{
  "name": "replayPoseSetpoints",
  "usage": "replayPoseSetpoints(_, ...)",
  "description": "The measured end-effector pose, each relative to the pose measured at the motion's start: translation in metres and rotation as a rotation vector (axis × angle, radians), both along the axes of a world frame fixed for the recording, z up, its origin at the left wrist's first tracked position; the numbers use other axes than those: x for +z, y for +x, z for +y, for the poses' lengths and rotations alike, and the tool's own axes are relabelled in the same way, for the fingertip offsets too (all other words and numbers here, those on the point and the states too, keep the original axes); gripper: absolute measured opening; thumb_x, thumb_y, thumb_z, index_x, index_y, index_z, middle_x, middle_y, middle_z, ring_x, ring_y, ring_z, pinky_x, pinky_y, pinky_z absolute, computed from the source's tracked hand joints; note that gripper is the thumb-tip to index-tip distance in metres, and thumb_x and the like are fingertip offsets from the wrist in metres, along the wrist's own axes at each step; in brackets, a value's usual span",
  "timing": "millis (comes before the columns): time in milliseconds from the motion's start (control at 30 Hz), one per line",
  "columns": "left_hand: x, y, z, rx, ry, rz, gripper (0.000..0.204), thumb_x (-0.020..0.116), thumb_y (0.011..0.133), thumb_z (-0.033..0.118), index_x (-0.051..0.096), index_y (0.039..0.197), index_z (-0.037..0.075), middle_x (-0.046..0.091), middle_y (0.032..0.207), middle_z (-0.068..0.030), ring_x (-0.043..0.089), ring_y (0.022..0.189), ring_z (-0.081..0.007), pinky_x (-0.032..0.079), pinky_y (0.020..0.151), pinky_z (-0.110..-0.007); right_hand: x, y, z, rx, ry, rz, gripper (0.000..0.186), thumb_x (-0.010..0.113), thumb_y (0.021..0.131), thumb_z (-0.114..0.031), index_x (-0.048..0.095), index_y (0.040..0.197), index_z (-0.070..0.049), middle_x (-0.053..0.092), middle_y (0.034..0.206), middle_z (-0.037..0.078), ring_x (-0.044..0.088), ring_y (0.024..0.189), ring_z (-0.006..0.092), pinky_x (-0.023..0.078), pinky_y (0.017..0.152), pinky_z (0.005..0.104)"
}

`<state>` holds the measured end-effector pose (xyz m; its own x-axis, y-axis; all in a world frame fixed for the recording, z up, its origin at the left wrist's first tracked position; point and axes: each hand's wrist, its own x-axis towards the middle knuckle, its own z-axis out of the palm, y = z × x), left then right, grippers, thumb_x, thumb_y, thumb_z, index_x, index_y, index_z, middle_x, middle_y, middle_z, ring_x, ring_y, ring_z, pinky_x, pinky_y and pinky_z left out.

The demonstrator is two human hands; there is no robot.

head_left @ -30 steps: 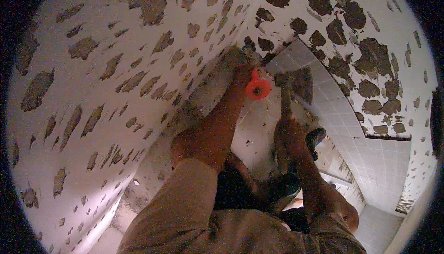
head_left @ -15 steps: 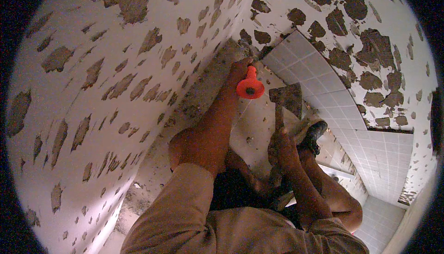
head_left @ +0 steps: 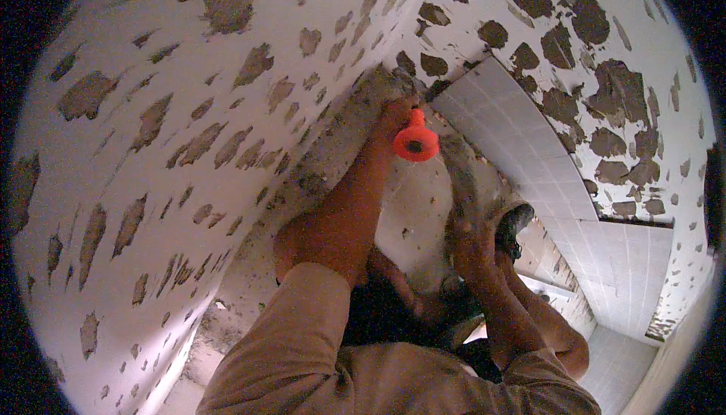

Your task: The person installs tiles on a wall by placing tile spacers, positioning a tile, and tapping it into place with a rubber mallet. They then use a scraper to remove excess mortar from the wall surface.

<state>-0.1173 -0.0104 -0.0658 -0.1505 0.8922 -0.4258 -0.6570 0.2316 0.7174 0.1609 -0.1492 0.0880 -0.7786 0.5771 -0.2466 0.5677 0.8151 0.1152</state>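
Note:
Far ahead, near the corner where the two walls meet, my left hand (head_left: pixel 396 115) is closed around a chisel with an orange guard (head_left: pixel 416 141). The round flared end of the guard points back toward me. The chisel's tip is hidden beyond my fingers. My right hand (head_left: pixel 470 240) grips a hammer (head_left: pixel 458 159), which is smeared by motion just right of the orange guard. Its head cannot be made out clearly now. I cannot tell whether the hammer touches the chisel.
A chipped wall (head_left: pixel 197 143) rises on the left. On the right, pale tiles (head_left: pixel 522 135) cover the lower part of a wall with dark patches. Rough debris (head_left: pixel 318 165) lies along the left wall's foot. My shoe (head_left: pixel 516 226) is beside my right hand.
The hammer has gone from a clearly visible head to a blurred streak, and my right hand has shifted slightly. My left hand still holds the chisel near the corner.

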Motion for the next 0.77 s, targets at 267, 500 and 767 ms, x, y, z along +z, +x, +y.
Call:
replayPoseSetpoints(267, -0.001, 0.0, 0.012, -0.046, 0.025, -0.001, 0.022, 0.07, 0.073, 0.031, 0.059, 0.072, 0.013, 0.059, 0.066, -0.0046, 0.056, 0.056, -0.0234, 0.044, 0.053, -0.039, -0.028, -0.008, 0.031, -0.027, -0.238, -0.051, 0.029, 0.05, 0.096, -0.023, 0.058, 0.118, -0.006, 0.062, 0.112, 0.012, 0.059, 0.094, 0.0223, 0.046, 0.088, 0.0382)
replayPoseSetpoints(500, 0.0, 0.033, 0.037, -0.136, 0.096, 0.006, 0.022, 0.07, 0.073, 0.031, 0.059, 0.072, 0.012, 0.059, 0.066, -0.0049, 0.056, 0.056, -0.0239, 0.044, 0.053, -0.039, -0.041, 0.003, 0.04, -0.101, -0.011, 0.466, 0.019, 0.056, 0.092, -0.023, 0.062, 0.099, -0.006, 0.059, 0.081, 0.01, 0.055, 0.066, 0.0222, 0.046, 0.063, 0.0372)
replayPoseSetpoints(767, -0.026, -0.049, 0.043, -0.801, 1.266, 0.758, 0.022, 0.069, 0.075, 0.032, 0.059, 0.074, 0.012, 0.059, 0.065, -0.0047, 0.056, 0.056, -0.0242, 0.044, 0.053, -0.039, -0.047, -0.039, 0.041, 0.511, 0.717, 0.423, 0.017, 0.062, 0.082, -0.016, 0.062, 0.092, -0.003, 0.057, 0.078, 0.014, 0.055, 0.066, 0.0259, 0.046, 0.056, 0.0385)
